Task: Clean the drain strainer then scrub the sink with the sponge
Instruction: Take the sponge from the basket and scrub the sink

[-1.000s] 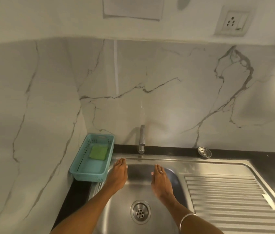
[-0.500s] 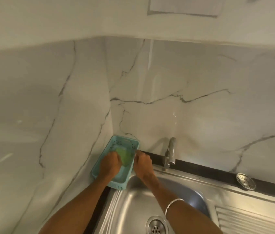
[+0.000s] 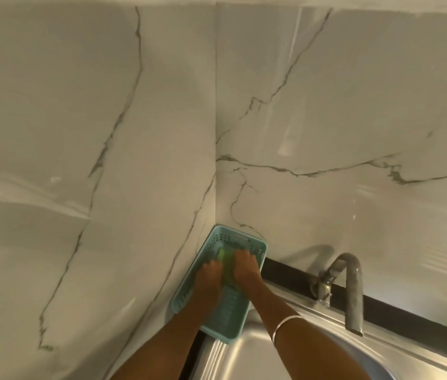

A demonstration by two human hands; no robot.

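Since half a second ago both hands have gone deeper into the perforated teal plastic basket, where we find left hand and right hand flanking the green rectangular sponge, each grip apparently curled on it, presumably to lift it for scrubbing.

One second ago, both hands were extended flat over the sink basin, apart from the basket. Half a second ago, they had reached the basket, the left hand inside it beside the sponge and the right hand at its right rim. Now both hands are inside the teal basket: the left hand and the right hand lie on either side of the green sponge, touching it, with fingers curled at its edges. Whether the sponge is lifted cannot be told. The view has swung left and up: the strainer on the counter and the drain have left the frame.
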